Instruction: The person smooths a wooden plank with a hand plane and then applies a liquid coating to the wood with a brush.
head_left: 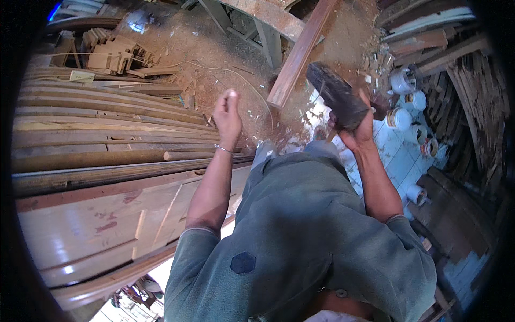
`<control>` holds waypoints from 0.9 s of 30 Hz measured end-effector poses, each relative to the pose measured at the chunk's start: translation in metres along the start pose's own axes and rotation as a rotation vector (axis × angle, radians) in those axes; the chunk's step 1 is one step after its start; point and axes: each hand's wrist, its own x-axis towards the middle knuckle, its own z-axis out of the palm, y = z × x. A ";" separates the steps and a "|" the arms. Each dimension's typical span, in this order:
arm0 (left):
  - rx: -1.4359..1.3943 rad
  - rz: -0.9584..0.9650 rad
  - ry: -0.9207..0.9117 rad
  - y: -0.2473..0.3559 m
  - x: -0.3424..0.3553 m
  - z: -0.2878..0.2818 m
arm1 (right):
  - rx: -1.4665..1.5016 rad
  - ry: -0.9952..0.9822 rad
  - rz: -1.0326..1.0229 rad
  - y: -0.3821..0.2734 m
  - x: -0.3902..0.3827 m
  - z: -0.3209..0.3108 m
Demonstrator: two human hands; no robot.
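In the head view, the right hand sits right of centre in the frame, its grip closed around the handle of a dark, worn mallet whose heavy head slants up and to the left above the knuckles. The left hand is raised just left of centre, empty, with fingers loosely curled and the thumb up; it touches nothing, and a thin metal bracelet circles its wrist. Both forearms rise from the short sleeves of a grey-green shirt that fills the lower middle of the frame. Between the hands, at upper centre, a reddish wooden plank runs diagonally over a floor strewn with sawdust and chips. The left of the frame is taken up by a stack of long boards and poles, and below them lies a pale panelled door. At the right edge, several white tubs stand on light blue tiles, beside a curved pile of dark wood strips.
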 end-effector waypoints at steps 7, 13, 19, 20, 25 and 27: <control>0.223 0.470 -0.204 0.065 0.008 -0.045 | -1.592 0.317 -0.546 0.068 -0.015 0.077; 0.529 0.781 -0.673 0.097 -0.039 -0.038 | -1.805 0.242 -0.635 0.105 -0.014 0.097; 0.545 0.719 -0.637 0.089 -0.023 -0.017 | -1.867 0.263 -0.458 0.108 0.001 0.114; 0.512 0.723 -0.631 0.085 -0.022 -0.018 | -1.868 0.242 -0.481 0.108 0.001 0.115; 0.526 0.691 -0.657 0.052 -0.006 -0.012 | -1.837 0.267 -0.430 0.104 0.009 0.118; 0.481 0.758 -0.617 0.062 0.018 0.015 | -1.815 0.320 -0.481 0.084 0.031 0.112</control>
